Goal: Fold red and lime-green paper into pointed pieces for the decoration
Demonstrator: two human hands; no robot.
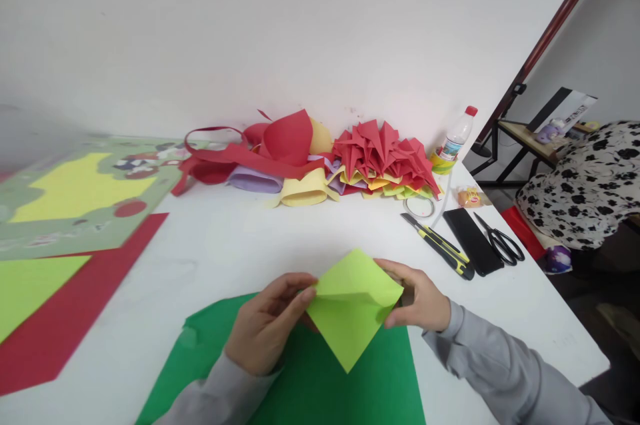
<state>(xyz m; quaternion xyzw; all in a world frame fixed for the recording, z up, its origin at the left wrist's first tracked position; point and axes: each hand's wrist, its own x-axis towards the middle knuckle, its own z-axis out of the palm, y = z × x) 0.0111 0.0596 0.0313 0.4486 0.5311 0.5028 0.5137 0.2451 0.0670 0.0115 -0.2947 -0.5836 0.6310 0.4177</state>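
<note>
A lime-green paper square (354,318), turned like a diamond with a crease across its middle, is held up above a dark green sheet (215,338) on the white table. My left hand (270,322) pinches its left corner between thumb and fingers. At the right corner, my right hand (417,295) grips the paper, thumb in front and fingers partly behind it.
Folded red paper shapes (380,152) and curled paper pieces (305,188) lie along the wall. On the right are a bottle (453,138), tape roll (420,206), cutter (443,248), black phone-like object (473,238) and scissors (500,242). A person's patterned clothing (585,178) shows beyond the table.
</note>
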